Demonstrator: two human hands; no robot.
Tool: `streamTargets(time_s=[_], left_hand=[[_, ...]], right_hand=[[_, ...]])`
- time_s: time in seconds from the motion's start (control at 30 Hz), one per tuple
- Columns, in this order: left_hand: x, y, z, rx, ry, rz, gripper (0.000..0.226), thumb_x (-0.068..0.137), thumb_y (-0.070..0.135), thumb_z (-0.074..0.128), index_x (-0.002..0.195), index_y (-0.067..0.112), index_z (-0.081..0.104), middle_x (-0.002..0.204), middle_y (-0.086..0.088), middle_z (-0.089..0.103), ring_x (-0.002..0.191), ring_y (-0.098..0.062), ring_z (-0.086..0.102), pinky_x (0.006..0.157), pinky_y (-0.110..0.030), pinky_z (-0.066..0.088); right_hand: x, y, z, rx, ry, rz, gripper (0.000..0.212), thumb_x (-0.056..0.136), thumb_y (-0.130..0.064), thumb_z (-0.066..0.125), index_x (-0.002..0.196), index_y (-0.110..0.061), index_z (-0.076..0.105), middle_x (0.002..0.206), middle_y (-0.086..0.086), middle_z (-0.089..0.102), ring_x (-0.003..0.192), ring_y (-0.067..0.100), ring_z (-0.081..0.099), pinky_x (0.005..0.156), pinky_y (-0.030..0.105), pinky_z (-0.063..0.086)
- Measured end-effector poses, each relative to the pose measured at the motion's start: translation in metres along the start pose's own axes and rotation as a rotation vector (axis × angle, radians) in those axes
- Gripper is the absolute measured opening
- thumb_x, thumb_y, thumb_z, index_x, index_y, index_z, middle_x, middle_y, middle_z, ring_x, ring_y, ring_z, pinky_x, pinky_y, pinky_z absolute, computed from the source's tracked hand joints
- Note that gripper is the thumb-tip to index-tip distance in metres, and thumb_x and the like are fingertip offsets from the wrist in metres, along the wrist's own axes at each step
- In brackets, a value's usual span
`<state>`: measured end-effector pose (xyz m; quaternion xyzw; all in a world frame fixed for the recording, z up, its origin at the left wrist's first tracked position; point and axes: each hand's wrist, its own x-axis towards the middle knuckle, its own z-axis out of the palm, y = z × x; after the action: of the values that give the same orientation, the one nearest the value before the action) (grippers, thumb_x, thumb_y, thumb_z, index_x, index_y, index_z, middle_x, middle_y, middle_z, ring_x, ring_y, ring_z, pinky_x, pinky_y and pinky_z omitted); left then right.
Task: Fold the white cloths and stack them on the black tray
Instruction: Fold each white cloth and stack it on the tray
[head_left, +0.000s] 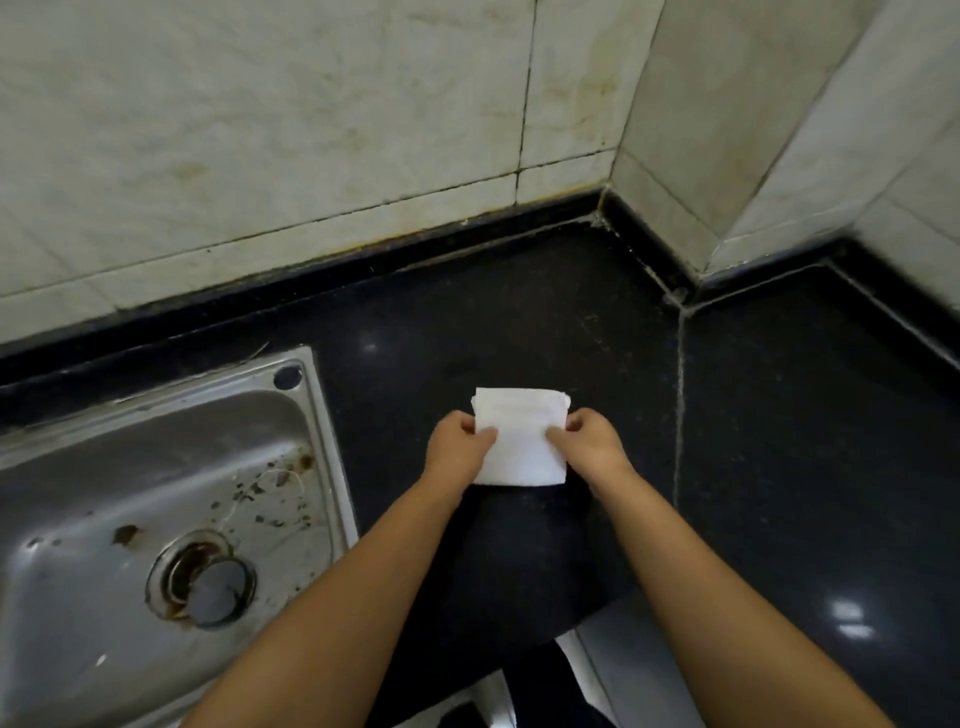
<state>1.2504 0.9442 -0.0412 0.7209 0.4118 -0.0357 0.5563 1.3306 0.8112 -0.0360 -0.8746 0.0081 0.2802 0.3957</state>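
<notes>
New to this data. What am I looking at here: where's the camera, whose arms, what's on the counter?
There is one picture, taken by a wide-angle camera worn on a person's head, looking forward and down. No robot: the two bare arms are the wearer's. The left hand and right hand each pinch a side of a folded white cloth between thumb and fingers, over a dark countertop. A steel sink with a stained drain sits to the left. Tiled walls meet in a corner behind. I cannot make out a black tray against the dark counter.

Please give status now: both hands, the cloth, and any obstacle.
Left hand and right hand both pinch the folded white cloth. Cloth over dark counter. No tray visible. Nothing blocking.
</notes>
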Motion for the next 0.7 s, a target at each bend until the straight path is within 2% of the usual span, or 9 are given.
streamTargets(time_s=[0.03, 0.1, 0.17, 0.3, 0.37, 0.47, 0.57, 0.7], left_hand=[[-0.006, 0.005, -0.005, -0.084, -0.052, 0.004, 0.008, 0.088, 0.019, 0.061, 0.09, 0.013, 0.056, 0.104, -0.01, 0.063, 0.094, -0.023, 0.061, 0.082, -0.04, 0.051], [-0.02, 0.015, -0.012, -0.202, -0.179, 0.036, 0.006, 0.088, 0.015, 0.061, 0.092, 0.012, 0.059, 0.107, -0.012, 0.065, 0.097, -0.026, 0.063, 0.085, -0.043, 0.052], [-0.036, 0.027, -0.014, -0.268, -0.326, 0.084, 0.01, 0.088, 0.012, 0.061, 0.098, 0.011, 0.06, 0.111, -0.015, 0.065, 0.1, -0.028, 0.062, 0.087, -0.044, 0.051], [-0.075, 0.051, 0.001, -0.297, -0.665, 0.146, 0.034, 0.09, 0.009, 0.058, 0.124, 0.008, 0.055, 0.12, -0.014, 0.064, 0.11, -0.029, 0.062, 0.089, -0.038, 0.053], [-0.094, 0.057, 0.017, -0.305, -0.842, 0.141, 0.036, 0.092, 0.009, 0.053, 0.127, 0.004, 0.054, 0.124, -0.018, 0.062, 0.114, -0.032, 0.06, 0.093, -0.04, 0.051], [-0.132, 0.059, 0.054, -0.267, -1.038, 0.132, 0.03, 0.096, 0.008, 0.042, 0.12, -0.002, 0.057, 0.118, -0.024, 0.062, 0.111, -0.034, 0.061, 0.092, -0.04, 0.05], [-0.178, 0.053, 0.102, -0.206, -1.125, 0.105, 0.023, 0.097, 0.005, 0.037, 0.107, -0.004, 0.056, 0.11, -0.025, 0.057, 0.106, -0.034, 0.056, 0.087, -0.035, 0.047], [-0.249, 0.028, 0.174, -0.043, -1.318, 0.058, 0.031, 0.091, 0.001, 0.047, 0.12, 0.0, 0.059, 0.119, -0.021, 0.065, 0.11, -0.035, 0.062, 0.095, -0.045, 0.049]], right_hand=[[-0.011, 0.002, -0.004, 0.167, 0.006, 0.027, 0.011, 0.086, -0.019, 0.059, 0.082, -0.013, 0.05, 0.085, 0.004, 0.057, 0.079, 0.019, 0.054, 0.063, 0.029, 0.043], [-0.032, 0.011, -0.012, 0.453, -0.021, 0.075, 0.009, 0.087, -0.016, 0.059, 0.082, -0.011, 0.052, 0.097, 0.012, 0.063, 0.085, 0.022, 0.059, 0.076, 0.037, 0.051], [-0.055, 0.022, -0.019, 0.708, -0.088, 0.131, 0.008, 0.089, -0.012, 0.057, 0.094, -0.007, 0.057, 0.109, 0.016, 0.066, 0.093, 0.025, 0.063, 0.088, 0.042, 0.051], [-0.102, 0.054, -0.035, 1.026, -0.234, 0.244, 0.026, 0.091, -0.017, 0.056, 0.116, -0.01, 0.059, 0.107, 0.014, 0.07, 0.091, 0.028, 0.068, 0.072, 0.039, 0.056], [-0.126, 0.074, -0.042, 1.162, -0.251, 0.236, 0.029, 0.093, -0.021, 0.054, 0.12, -0.01, 0.058, 0.102, 0.014, 0.072, 0.084, 0.027, 0.071, 0.068, 0.036, 0.057], [-0.163, 0.11, -0.06, 1.397, -0.159, 0.19, 0.039, 0.094, -0.018, 0.052, 0.129, -0.001, 0.052, 0.101, 0.018, 0.07, 0.078, 0.027, 0.071, 0.059, 0.034, 0.057], [-0.215, 0.156, -0.087, 1.578, -0.004, 0.167, 0.04, 0.091, -0.017, 0.056, 0.127, 0.001, 0.054, 0.117, 0.022, 0.065, 0.089, 0.032, 0.071, 0.066, 0.04, 0.06], [-0.304, 0.236, -0.115, 1.608, 0.374, 0.186, 0.035, 0.091, -0.017, 0.057, 0.123, -0.002, 0.057, 0.123, 0.019, 0.064, 0.101, 0.034, 0.067, 0.077, 0.045, 0.059]])
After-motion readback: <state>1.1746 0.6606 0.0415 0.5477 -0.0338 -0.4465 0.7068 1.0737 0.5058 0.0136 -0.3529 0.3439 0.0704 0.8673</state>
